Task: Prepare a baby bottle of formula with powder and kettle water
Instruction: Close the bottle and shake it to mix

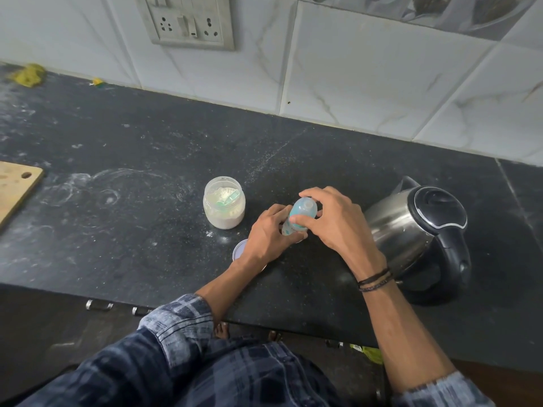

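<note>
A small baby bottle (286, 229) with a light blue cap (304, 211) stands on the black counter (147, 230). My left hand (269, 235) wraps its body from the left. My right hand (332, 220) grips the blue cap from above and the right. An open clear jar of white formula powder (224, 202) with a green scoop inside stands just left of the hands. A steel electric kettle (417, 230) with a black lid and handle sits to the right, lid closed.
The jar's pale round lid (238, 249) lies on the counter, partly under my left wrist. Spilled powder dusts the counter. A wooden cutting board (16, 188) sits at the left edge. A socket panel (188, 22) is on the tiled wall.
</note>
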The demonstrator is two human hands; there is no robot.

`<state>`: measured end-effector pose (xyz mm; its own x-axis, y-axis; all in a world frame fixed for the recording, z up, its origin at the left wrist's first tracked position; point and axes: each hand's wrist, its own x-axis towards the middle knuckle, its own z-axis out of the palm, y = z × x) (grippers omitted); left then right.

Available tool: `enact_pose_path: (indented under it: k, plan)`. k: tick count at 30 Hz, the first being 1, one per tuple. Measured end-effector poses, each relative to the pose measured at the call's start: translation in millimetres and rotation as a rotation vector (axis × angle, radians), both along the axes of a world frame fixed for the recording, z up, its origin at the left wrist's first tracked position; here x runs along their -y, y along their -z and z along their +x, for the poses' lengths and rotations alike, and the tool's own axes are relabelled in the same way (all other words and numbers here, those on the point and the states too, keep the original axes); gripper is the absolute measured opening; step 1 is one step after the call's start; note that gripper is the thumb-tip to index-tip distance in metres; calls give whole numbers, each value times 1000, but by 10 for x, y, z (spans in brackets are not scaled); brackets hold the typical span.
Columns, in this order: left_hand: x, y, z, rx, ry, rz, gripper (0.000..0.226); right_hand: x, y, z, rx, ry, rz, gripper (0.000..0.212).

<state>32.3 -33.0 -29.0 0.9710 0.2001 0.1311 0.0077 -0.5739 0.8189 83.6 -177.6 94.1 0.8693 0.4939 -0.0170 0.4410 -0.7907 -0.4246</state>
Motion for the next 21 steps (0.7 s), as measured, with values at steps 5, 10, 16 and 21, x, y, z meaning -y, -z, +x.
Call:
enact_pose_path:
  k: [5, 10, 16, 21]
  plan:
    - [-1, 3, -2, -12, -3, -5, 51, 7, -41, -30, 16, -9, -34, 55]
    - [4, -2, 4, -11, -3, -7, 49, 9, -52, -11, 21, 6, -87, 55]
    - [1, 25, 9, -8, -2, -14, 51, 4, -61, -16, 15, -27, -111, 53]
    - [-1, 23, 9, -17, -8, -11, 49, 28, -89, 9, 3, -57, -135, 62]
